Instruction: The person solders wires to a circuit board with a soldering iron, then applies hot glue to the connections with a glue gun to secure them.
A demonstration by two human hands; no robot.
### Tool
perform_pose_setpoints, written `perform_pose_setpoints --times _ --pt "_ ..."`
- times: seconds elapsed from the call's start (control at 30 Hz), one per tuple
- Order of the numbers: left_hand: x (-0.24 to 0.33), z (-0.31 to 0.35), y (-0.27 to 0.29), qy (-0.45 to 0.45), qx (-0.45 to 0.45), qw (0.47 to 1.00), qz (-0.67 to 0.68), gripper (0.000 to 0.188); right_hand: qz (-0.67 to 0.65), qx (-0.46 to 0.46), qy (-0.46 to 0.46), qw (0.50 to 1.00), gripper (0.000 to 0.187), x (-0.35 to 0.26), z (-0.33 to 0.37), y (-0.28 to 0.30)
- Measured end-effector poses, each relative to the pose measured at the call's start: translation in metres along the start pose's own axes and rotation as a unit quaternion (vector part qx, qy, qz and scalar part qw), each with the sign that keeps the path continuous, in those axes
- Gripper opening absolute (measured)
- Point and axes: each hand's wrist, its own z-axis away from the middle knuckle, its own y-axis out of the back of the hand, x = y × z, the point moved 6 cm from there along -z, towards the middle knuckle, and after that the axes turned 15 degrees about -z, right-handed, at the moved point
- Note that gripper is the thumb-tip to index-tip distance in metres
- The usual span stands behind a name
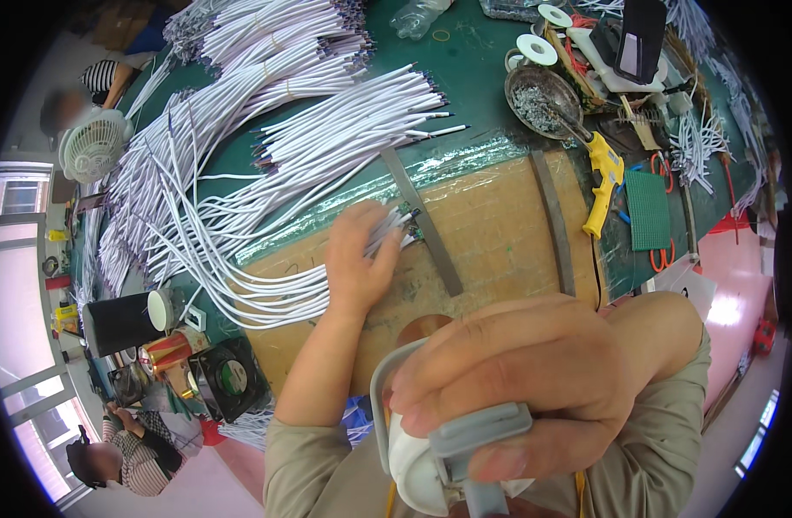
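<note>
My left hand is closed over a row of white cables on a brown board. Their dark ends, with small green pieces, stick out to the right of my fingers beside a grey metal strip. Close to the camera, my right hand is wrapped round a white and grey plastic device with a grey clip-like part; its kind is unclear. Behind the left hand lie large bundles of white cable, some with dark tips.
A soldering iron with a yellow handle rests with its tip at a metal bowl. Right of it lie a green mat and orange-handled scissors. A black fan stands at left. Two other people sit beyond the table's left side.
</note>
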Motion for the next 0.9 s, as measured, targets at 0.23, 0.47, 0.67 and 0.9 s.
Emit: perform_pose_setpoints --times 0.23,0.47,0.67,0.9 --pt "0.001 0.001 0.000 0.001 -0.008 1.000 -0.012 0.034 0.024 0.004 -0.025 0.999 0.034 -0.002 -0.001 0.002" --pt "-0.030 0.012 -0.017 -0.037 -0.029 0.999 -0.017 0.033 -0.021 0.093 -0.079 0.992 0.035 0.009 0.001 0.025" --pt "0.000 0.002 0.003 0.005 -0.013 1.000 -0.003 0.032 -0.112 0.254 0.025 0.960 0.045 -0.006 -0.011 0.168" --pt "0.003 -0.002 0.002 0.015 0.006 1.000 0.005 0.029 0.148 0.536 0.198 0.807 0.035 -0.037 -0.057 0.330"
